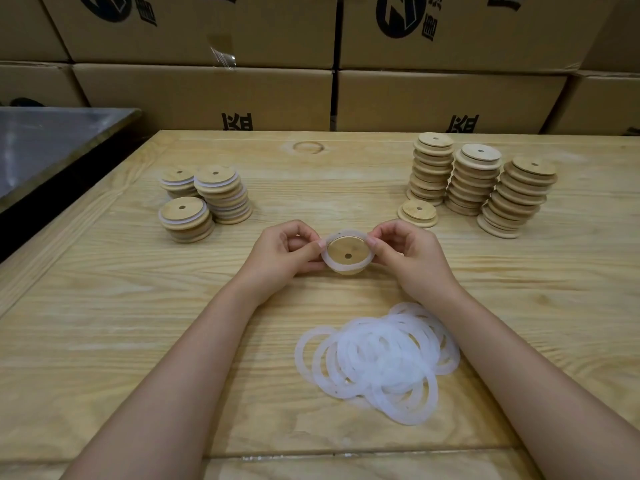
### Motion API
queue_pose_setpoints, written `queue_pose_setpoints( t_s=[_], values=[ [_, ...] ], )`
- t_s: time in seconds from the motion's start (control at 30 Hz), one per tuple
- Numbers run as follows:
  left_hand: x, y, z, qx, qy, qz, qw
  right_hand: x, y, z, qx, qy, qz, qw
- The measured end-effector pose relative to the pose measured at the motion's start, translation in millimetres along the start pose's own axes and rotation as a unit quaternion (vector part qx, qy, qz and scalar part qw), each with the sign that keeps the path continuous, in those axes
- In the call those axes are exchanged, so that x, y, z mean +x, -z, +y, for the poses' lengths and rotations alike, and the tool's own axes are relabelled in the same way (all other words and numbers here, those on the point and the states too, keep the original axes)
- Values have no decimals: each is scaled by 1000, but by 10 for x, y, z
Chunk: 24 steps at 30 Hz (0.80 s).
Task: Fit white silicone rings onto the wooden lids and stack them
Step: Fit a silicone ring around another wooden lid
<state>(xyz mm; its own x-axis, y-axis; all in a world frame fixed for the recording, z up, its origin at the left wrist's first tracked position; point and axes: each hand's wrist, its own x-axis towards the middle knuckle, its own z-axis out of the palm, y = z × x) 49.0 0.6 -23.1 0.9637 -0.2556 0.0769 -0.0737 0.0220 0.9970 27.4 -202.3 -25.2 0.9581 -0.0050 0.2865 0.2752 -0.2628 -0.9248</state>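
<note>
White silicone ring (pixel 350 232) sits round a wooden lid (pixel 348 252), held just above the table (pixel 104 306) near its middle, between both hands; lid faces up and tilts toward the camera, small hole in its face visible.

Left hand (pixel 287 251) pinches the lid's left edge, fingers curled, thumb tip on the ring; right hand (pixel 407 252) does the same on the right edge.

Step, as I read it: seating the ring on the lid; it looks on all the way round, but the far edge stands a little proud, so probably not fully pressed home; cannot tell if it sits in a groove.

Next move calls for thumbs running the band down evenly, then carrying the lid to the ringed stacks (pixel 207 199) at far left; three low stacks there, white showing between lids.

Bare stacks (pixel 485 181) at far right are taller, with a short pile of lids (pixel 417 213) just in front; lots left to do.

Loose rings (pixel 377 362) lie heaped near the right forearm; thin, floppy, translucent, overlapping, likely to cling together when one is picked.
</note>
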Motion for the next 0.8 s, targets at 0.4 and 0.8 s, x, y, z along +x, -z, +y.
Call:
queue_pose_setpoints(
  t_s=[0.4,0.8],
  values=[
    [-11,5,-19,75,-61,-5,995,-1,5,4,-7,14,-2,1000],
    [-5,6,-11,70,-33,-9,997,5,43,-4,15,-34,-19,999]
  ],
)
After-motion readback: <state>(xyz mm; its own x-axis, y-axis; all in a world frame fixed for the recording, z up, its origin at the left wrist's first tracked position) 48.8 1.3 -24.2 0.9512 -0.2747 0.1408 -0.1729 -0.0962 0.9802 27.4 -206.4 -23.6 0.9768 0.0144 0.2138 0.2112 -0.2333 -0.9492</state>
